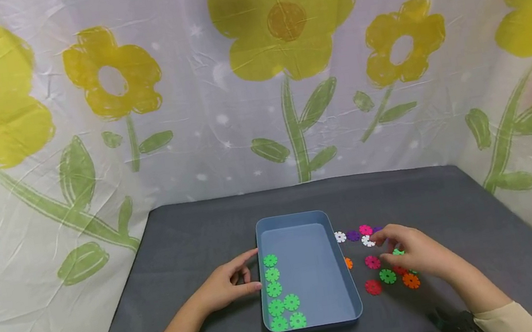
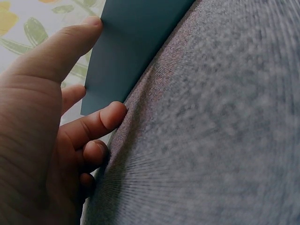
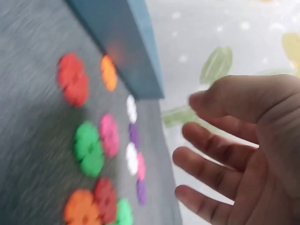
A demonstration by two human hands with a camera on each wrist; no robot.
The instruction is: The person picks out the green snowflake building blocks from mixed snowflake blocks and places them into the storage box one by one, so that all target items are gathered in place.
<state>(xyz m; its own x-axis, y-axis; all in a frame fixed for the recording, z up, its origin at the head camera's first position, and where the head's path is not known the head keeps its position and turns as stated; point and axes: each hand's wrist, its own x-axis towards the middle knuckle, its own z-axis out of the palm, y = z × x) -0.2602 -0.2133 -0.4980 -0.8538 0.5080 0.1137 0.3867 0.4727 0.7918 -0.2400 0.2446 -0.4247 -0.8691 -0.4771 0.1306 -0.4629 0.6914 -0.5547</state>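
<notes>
My left hand [image 1: 227, 284] is at the left side of a blue-grey rectangular tray [image 1: 291, 220]. Its thumb and index fingertip touch the tray wall [image 2: 129, 47], and the other fingers bend loosely. Several green notched plastic discs [image 1: 291, 302] lie inside the tray, along its left side and near corner. Over the loose discs right of the tray hovers my right hand [image 1: 418, 252], fingers spread and slightly bent, with nothing between them in the right wrist view. Below it lie a green disc [image 3: 89, 149], a pink disc [image 3: 109, 135] and a red disc [image 3: 73, 79].
Next to the tray's right wall are a white disc [image 1: 340, 237] and an orange disc [image 1: 349, 263], with a purple disc [image 1: 353, 236] close by. A dark grey cloth [image 1: 202, 222] covers the table. Behind it hangs a flower-printed curtain [image 1: 202, 158].
</notes>
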